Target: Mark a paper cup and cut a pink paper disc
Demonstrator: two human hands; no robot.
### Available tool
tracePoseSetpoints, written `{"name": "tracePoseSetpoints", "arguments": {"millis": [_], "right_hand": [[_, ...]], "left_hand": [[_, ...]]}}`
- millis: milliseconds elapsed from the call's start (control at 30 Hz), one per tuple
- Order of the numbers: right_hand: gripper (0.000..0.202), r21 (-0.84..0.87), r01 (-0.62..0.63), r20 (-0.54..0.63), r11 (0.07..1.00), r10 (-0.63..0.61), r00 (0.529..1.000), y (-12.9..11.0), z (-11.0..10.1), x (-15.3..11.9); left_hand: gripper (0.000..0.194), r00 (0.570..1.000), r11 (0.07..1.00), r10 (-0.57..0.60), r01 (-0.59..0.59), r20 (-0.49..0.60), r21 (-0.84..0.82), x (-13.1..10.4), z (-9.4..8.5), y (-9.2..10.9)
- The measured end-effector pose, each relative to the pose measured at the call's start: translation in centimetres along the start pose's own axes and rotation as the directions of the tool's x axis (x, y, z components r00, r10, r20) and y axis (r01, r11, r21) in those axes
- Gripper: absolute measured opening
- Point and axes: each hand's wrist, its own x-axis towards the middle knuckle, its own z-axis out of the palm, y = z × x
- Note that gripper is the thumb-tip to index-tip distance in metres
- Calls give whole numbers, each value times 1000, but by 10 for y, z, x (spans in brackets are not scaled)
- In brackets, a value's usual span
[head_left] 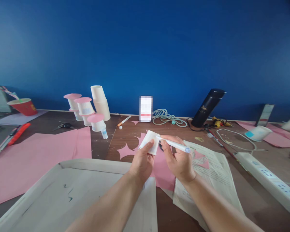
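Gripping white cup (inside unclear): left hand; right hand, pen.

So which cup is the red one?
The red cup at the picture's far left; the other cups in view are white.

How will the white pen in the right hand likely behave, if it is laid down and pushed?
The white pen would probably roll, since it looks round. It seems light, being slim, and is likely stiff, being straight.
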Motion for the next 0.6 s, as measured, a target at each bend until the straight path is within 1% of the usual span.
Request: {"name": "tracePoseSetpoints", "arguments": {"millis": [200, 333, 433, 600], "right_hand": [[16, 1, -5, -11, 1000, 5, 1000, 0, 1, 0], [16, 3, 33, -28, 999, -33, 999, 1, 1, -1], [17, 12, 53, -30, 999, -52, 998, 2, 1, -1], [18, 22, 56, -18, 998, -56, 998, 1, 1, -1]], "left_hand": [[25, 1000, 1000, -21, 22, 22, -16, 0, 0, 2], [23, 998, 999, -49, 49, -35, -17, 0, -1, 3], [23, 998, 999, -49, 49, -44, -16, 0, 0, 3], [18, 997, 999, -43, 41, -68, -30, 0, 1, 3]]}}
